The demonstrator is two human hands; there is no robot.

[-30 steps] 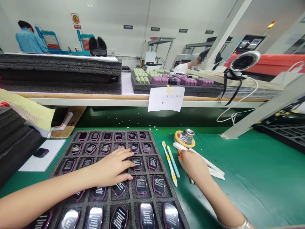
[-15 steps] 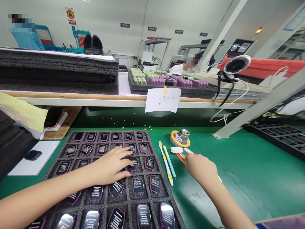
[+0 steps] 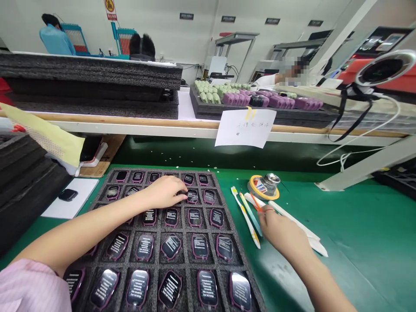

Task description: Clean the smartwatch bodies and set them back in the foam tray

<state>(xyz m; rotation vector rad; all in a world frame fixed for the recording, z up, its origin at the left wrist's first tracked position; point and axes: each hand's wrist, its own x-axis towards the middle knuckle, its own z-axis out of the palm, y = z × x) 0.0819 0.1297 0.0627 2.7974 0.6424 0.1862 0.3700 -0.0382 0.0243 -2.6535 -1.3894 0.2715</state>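
head view shows the left hand (image 3: 165, 190) lying on a dark foam tray (image 3: 203, 206) that fills the surface (image 3: 357, 242) from 6 to 10 o'clock, its bent fingertips touching a watch body (image 3: 192, 196) in the second row from the far edge, towards 1 o'clock on the tray. whether the fingers pinch that piece or only rest on it i cannot tell, since they curl over the slot. the watch body is a small rounded rectangle with a purple rim and a glossy black face carrying white print, like the many others, each sunk in its own pocket. it looks light and stiff, and the shiny face is likely slippery and easy to scratch or smudge, so the purple rim at its two long sides seems the better place to take hold. the right hand (image 3: 282, 229) lies on the surface at 4 o'clock with its back to the camera, fingertips at an orange-handled tool (image 3: 256, 201). its grip is hidden, so i cannot tell if it is clenched. two toothbrushes (image 3: 246, 216) lie just beside it at 9 o'clock, white sticks (image 3: 299, 225) at 3 o'clock, and a tape roll (image 3: 260, 190) near 12 o'clock.
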